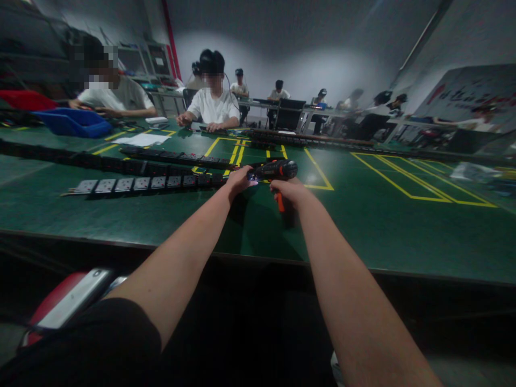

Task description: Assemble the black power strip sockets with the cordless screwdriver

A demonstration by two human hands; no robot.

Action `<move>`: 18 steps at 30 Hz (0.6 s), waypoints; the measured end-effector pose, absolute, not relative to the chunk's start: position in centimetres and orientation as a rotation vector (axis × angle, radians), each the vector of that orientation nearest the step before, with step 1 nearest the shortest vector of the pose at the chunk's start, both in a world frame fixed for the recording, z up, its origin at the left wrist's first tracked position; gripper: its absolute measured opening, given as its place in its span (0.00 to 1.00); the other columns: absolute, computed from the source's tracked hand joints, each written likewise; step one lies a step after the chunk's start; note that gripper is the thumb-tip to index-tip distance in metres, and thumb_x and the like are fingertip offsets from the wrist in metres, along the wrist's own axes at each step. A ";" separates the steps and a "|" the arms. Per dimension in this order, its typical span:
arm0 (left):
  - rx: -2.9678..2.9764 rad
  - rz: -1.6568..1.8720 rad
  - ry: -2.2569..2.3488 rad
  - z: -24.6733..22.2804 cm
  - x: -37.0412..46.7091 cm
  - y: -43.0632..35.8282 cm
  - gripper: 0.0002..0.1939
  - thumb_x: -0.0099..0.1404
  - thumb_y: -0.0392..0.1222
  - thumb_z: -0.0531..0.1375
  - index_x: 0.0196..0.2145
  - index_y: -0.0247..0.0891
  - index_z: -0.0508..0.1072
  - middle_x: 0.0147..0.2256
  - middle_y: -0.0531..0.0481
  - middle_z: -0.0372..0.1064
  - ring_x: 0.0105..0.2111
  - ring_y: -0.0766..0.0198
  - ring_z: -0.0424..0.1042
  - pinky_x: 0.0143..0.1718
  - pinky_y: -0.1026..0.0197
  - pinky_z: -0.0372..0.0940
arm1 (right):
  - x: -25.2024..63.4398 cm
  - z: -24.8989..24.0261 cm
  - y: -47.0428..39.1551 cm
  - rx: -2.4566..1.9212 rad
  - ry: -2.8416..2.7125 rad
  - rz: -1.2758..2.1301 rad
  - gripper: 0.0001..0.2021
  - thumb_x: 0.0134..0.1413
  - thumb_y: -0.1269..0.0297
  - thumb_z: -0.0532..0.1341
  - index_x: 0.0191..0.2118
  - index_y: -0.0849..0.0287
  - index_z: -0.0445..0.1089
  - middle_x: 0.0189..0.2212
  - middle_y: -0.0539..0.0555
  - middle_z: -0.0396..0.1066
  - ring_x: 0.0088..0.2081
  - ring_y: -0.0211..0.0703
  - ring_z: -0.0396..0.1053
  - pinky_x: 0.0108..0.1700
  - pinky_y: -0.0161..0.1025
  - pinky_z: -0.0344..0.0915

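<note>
My right hand (287,191) is wrapped round the handle of a black and orange power drill (278,169), which lies nearly level and points left. At the drill's front end is my left hand (241,180), its fingers closed on the end of a strip at the tool's tip; the exact grip is partly hidden. From there a row of linked black and grey modules (141,184) runs left along the green table (193,226). A small light shines by the tip.
Behind lie more dark strips (177,156), a white paper (143,140) and a blue bin (74,122). Yellow tape (407,191) marks the table. Across it sit two people in white shirts; several others work farther back. A clear plastic bag (473,172) lies right.
</note>
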State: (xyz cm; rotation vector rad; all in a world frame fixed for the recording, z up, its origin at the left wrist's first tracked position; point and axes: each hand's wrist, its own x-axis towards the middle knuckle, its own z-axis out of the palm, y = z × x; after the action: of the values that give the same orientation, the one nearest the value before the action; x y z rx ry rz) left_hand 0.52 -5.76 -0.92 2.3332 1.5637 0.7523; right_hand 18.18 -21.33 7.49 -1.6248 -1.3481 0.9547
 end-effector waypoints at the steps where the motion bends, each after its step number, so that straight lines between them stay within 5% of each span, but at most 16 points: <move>1: 2.331 0.751 1.564 -0.9 0.5 -5.8 0.35 0.60 0.54 0.70 0.63 0.46 0.68 0.60 0.44 0.74 0.59 0.47 0.73 0.61 0.51 0.63 | 18.2 7.4 -21.3 -1.626 -1.351 0.949 0.05 0.49 0.72 0.63 0.25 0.58 0.70 0.18 0.50 0.67 0.22 0.38 0.68 0.28 0.36 0.66; 18: 2.344 0.779 1.527 -0.9 0.4 -6.0 0.31 0.60 0.53 0.69 0.60 0.49 0.70 0.56 0.47 0.77 0.57 0.49 0.75 0.58 0.53 0.66 | 18.1 8.0 -21.8 -1.640 -1.354 0.967 0.04 0.51 0.71 0.65 0.34 0.60 0.76 0.18 0.49 0.68 0.21 0.37 0.67 0.27 0.34 0.64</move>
State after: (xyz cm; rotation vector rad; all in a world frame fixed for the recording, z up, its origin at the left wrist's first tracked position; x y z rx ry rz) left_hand 0.45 -5.96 -0.92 2.3439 1.5267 0.7790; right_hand 18.07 -21.83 7.98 -1.6403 -1.3537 0.9673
